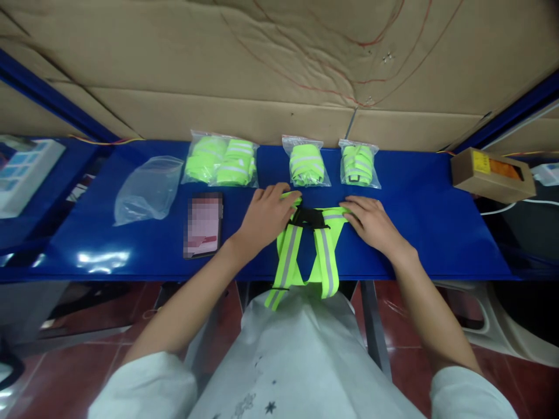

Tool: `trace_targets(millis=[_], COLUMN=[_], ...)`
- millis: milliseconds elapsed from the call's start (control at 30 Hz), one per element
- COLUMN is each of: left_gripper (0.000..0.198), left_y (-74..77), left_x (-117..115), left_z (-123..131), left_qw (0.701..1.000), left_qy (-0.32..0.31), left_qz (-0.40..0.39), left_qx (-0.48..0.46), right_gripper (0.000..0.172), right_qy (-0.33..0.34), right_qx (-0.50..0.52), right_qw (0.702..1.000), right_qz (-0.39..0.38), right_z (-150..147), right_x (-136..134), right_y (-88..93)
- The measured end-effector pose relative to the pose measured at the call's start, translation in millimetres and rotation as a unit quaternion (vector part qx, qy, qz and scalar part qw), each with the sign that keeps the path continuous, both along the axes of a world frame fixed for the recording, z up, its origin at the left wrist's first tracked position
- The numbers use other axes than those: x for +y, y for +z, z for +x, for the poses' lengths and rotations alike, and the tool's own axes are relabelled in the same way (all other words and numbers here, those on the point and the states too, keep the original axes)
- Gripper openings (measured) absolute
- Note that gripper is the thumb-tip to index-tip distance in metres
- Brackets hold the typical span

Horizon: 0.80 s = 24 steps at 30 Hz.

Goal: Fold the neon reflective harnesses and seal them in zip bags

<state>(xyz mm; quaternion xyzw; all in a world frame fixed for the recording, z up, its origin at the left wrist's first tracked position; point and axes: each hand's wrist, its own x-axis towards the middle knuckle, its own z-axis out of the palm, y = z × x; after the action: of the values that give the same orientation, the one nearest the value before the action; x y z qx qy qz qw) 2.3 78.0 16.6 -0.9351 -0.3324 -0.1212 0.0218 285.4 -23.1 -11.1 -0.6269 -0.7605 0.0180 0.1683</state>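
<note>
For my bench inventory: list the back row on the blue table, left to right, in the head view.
Empty clear bag → wide bag of folded yellow bands → first small bag of bands → second small bag of bands → cardboard box.

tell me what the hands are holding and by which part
Both press the neon reflective harness flat: left hand on its upper-left strap, right hand on the upper-right, either side of the black buckle.
</note>
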Motion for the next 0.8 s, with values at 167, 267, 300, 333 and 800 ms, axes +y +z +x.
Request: trace_targets(millis=[167,267,300,333,800], left_gripper=[0.05,0.044,0.039,0.035,0.034], left_y=[3.6,-1.2,-3.2,-5.1,70.2], left_x=[4.0,-4.1,-5.3,-5.1,7.9], left_z=[-6.0,1.9,5.0,7.6,1.7], left_qw=[0.987,0.996,0.998,0.997,0.791], left_qy=[0.132,0.031,-0.015,-0.055,-0.169], left_qz=[0.042,0.03,0.006,-0.022,-0.525], left_qx=[-0.081,-0.076,-0.063,-0.046,-0.265], right_gripper=[0.04,0.039,0.038,0.038,0.03], right_qy=[0.012,0.056,0.071,0.083,0.164], right_qx=[0.03,0.054,0.055,0.05,0.429], right_qw=[0.999,0.997,0.996,0.995,0.853], right_qz=[-0.016,-0.013,-0.022,-0.032,-0.248], right_z=[0.6,-19.4,-27.6,-35.4,-42.9], right_x=[1.9,8.9,11.9,14.9,26.0], right_y=[-1.6,7.5,10.3,12.7,100.1])
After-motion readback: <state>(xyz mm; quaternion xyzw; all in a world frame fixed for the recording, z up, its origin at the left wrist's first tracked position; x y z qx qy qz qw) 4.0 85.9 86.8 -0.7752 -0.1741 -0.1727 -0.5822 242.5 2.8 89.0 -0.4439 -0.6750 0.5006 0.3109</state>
